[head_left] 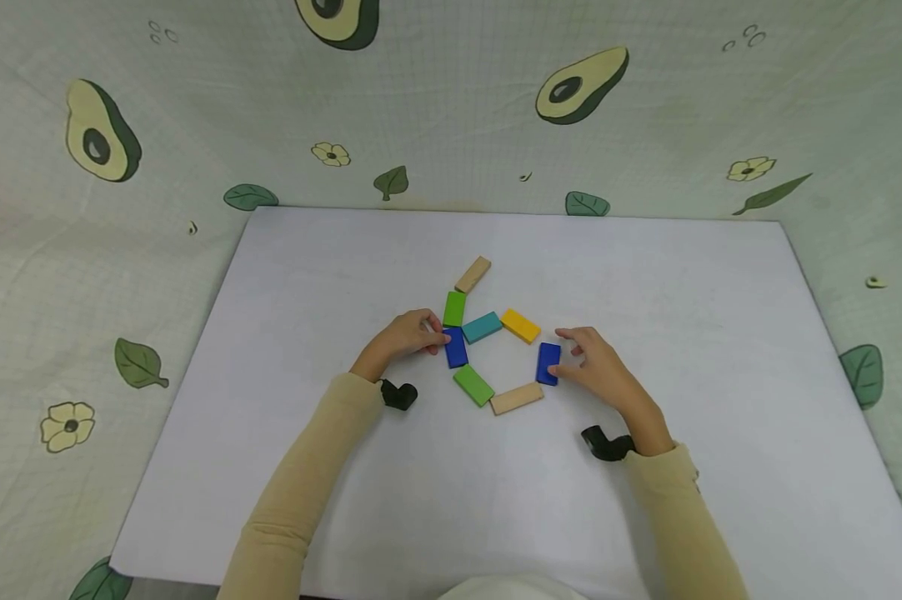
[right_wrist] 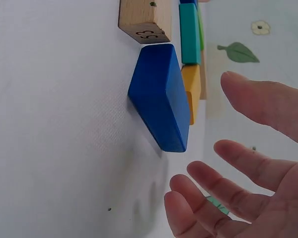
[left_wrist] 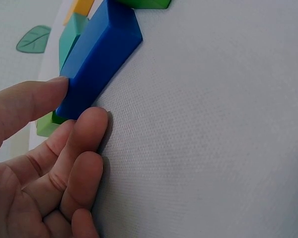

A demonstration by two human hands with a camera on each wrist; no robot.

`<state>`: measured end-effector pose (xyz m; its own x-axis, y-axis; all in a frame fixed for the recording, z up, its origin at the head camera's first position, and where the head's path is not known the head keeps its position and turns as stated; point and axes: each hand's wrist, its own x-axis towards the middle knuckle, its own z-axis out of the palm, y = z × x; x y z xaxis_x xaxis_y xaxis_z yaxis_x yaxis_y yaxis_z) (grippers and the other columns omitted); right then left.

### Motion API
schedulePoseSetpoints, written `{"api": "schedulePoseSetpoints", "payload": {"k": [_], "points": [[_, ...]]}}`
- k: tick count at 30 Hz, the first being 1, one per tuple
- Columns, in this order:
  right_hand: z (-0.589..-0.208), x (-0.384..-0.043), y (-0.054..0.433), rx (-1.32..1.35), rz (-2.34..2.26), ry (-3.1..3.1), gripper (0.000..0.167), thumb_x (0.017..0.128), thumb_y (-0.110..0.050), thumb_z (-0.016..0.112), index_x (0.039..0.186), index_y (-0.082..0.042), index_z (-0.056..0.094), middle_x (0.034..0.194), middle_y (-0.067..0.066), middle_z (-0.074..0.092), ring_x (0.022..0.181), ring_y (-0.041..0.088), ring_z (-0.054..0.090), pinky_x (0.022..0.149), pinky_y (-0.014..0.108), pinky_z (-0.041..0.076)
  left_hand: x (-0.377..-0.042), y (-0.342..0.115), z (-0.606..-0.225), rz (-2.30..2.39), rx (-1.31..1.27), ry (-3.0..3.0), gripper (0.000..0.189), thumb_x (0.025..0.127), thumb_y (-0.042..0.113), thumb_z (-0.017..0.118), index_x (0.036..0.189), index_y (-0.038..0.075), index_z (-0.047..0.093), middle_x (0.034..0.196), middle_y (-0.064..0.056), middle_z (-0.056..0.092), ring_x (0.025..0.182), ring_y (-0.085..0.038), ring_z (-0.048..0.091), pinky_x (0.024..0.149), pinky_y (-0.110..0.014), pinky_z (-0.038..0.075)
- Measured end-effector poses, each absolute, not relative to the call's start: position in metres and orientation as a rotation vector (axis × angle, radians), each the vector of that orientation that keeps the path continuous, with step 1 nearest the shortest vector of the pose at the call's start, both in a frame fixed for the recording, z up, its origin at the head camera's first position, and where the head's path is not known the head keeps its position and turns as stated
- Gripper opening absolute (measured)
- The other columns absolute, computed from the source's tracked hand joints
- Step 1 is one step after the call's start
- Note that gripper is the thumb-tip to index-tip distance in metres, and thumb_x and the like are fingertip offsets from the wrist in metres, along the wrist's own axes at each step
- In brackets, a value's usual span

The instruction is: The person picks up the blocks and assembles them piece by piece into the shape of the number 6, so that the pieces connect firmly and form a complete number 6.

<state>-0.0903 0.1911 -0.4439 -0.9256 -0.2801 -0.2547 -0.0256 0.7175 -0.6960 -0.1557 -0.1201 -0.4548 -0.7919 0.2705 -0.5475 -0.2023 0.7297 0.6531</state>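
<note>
My left hand [head_left: 413, 333] is at a blue block [head_left: 455, 347] on the left of a ring of small wooden blocks. In the left wrist view, its thumb [left_wrist: 52, 94] touches that blue block [left_wrist: 99, 54], and the curled fingertips sit at the block's near end. A second blue block [head_left: 548, 363] lies on the ring's right side. Beside it, my right hand [head_left: 592, 364] has its fingers spread. From the right wrist view, a gap shows between the fingers and this blue block [right_wrist: 161, 94].
Around the ring lie two green blocks [head_left: 473, 385], a teal block [head_left: 483, 327], a yellow block [head_left: 521, 326] and a plain wood block [head_left: 517, 398]. Another plain block [head_left: 473, 274] slants at the top. All are on the white tabletop [head_left: 646, 275], with an avocado-print cloth [head_left: 451, 100] behind.
</note>
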Motion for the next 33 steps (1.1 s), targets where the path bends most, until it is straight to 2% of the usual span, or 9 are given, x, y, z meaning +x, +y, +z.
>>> {"api": "schedulePoseSetpoints", "payload": {"k": [5,14,33], "points": [[-0.445,-0.083,0.194,-0.236,-1.056,2.556,0.066,0.084,-0.02,0.068,0.139,-0.002,0.037,0.134,0.022,0.039,0.108,0.033,0.045,0.085,0.046,0.044,-0.155,-0.12,-0.454,0.981,0.039,2.286,0.027,0.087,0.03,0.064,0.1,0.008,0.054,0.073,-0.003,0.065,0.068,-0.014,0.053,0.064,-0.024,0.036],[-0.45,-0.079,0.195,-0.229,-1.049,2.545,0.07,0.082,-0.018,0.07,0.139,0.0,0.035,0.126,0.021,0.039,0.1,0.03,0.043,0.075,0.034,0.039,-0.155,-0.121,-0.454,0.979,0.049,2.289,0.027,0.087,0.03,0.064,0.1,0.008,0.054,0.073,-0.003,0.065,0.068,-0.013,0.054,0.065,-0.024,0.037],[-0.467,-0.081,0.189,-0.232,-1.049,2.579,0.071,0.077,-0.01,0.073,0.137,0.002,0.036,0.115,0.019,0.042,0.096,0.029,0.041,0.079,0.037,0.037,-0.154,-0.119,-0.452,0.971,0.037,2.296,0.026,0.087,0.028,0.064,0.099,0.007,0.054,0.071,-0.004,0.065,0.066,-0.013,0.052,0.063,-0.023,0.036]]}}
